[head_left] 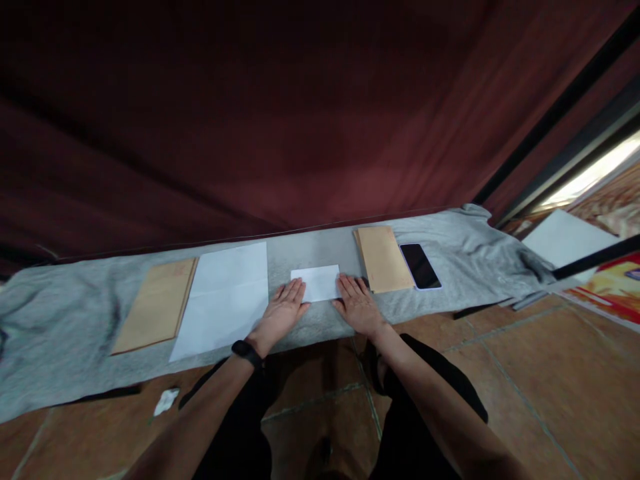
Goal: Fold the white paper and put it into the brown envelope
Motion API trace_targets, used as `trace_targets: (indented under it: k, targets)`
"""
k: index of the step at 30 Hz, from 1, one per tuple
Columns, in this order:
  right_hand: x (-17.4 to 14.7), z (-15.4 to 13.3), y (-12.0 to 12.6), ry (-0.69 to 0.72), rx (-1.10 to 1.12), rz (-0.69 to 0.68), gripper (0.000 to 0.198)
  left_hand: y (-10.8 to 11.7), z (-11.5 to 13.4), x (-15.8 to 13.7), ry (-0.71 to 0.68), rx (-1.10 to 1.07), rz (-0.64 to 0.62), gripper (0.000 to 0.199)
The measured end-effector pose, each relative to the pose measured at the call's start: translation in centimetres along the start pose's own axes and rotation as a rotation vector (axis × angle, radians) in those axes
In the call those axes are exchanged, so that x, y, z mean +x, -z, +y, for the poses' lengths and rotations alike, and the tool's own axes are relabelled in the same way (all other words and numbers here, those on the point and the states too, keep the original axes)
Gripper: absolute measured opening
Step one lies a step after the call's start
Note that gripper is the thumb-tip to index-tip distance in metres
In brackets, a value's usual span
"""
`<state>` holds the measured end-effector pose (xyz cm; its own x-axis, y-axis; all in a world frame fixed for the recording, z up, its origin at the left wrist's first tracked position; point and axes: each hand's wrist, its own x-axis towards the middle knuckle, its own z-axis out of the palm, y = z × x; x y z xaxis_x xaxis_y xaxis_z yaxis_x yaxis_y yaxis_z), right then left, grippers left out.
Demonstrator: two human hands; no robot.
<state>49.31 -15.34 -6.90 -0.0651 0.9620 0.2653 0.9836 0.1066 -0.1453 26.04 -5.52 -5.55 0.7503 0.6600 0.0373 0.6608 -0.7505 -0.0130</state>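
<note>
A small folded white sheet of paper [321,283] lies flat on the grey cloth [310,248] in front of me. My left hand [287,308] rests flat on its left edge, fingers stretched out. On the opposite edge lies my right hand [359,305], palm down with the fingers extended. Neither hand grips anything. To the left is a larger white sheet [227,293] with a faint crease across it. Brown envelopes [385,260] are stacked just right of my right hand.
More brown envelopes [156,303] lie at the left beside the large sheet. A phone [421,267] with a dark screen sits right of the envelope stack. Dark red curtain [310,133] hangs behind the cloth. A crumpled white scrap [166,401] lies on the tiled floor [530,380].
</note>
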Motion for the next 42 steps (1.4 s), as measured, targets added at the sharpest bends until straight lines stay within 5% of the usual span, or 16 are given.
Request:
trace_targets:
  k: [4,9,15,17,20,22,26,30,35,42]
  targets:
    - [0.6,-0.3,0.6,0.038,0.010,-0.022,0.052,1.0,0.4,0.7,-0.065,0.032,-0.105,0.048]
    - [1.3,-1.7,1.2,0.108,0.063,-0.070,0.049,2.9,1.5,1.1,-0.081,0.054,-0.089,0.051]
    - [2.4,-3.0,2.5,-0.104,0.240,-0.073,0.042,6.9,2.6,0.7,-0.128,-0.022,0.139,0.043]
    - [3.1,-2.7,2.8,-0.289,0.450,-0.006,0.036,7.8,2.5,0.8,0.008,-0.174,0.328,0.050]
    - [4.0,-2.5,2.7,-0.531,0.997,0.129,0.030,7.8,2.1,1.1,0.445,-0.588,0.527,0.076]
    - [4.2,-2.9,2.2,-0.614,1.386,0.168,0.031,6.7,2.2,1.4,0.641,-1.002,0.424,0.075]
    - [3.7,-4.3,0.9,-0.709,1.722,0.132,0.034,3.9,3.2,1.4,0.673,-1.649,0.106,0.053]
    - [2.9,-4.2,0.2,-0.757,1.692,0.071,0.035,2.4,2.4,1.4,0.666,-1.580,0.192,0.049]
    - [3.1,-1.3,0.0,-0.869,1.455,0.141,0.029,2.0,-1.8,1.5,0.484,-1.219,-0.033,0.052]
    - [2.7,-0.6,-0.1,-0.534,0.601,0.048,0.029,2.3,-3.3,2.2,0.444,-0.791,-0.016,0.055]
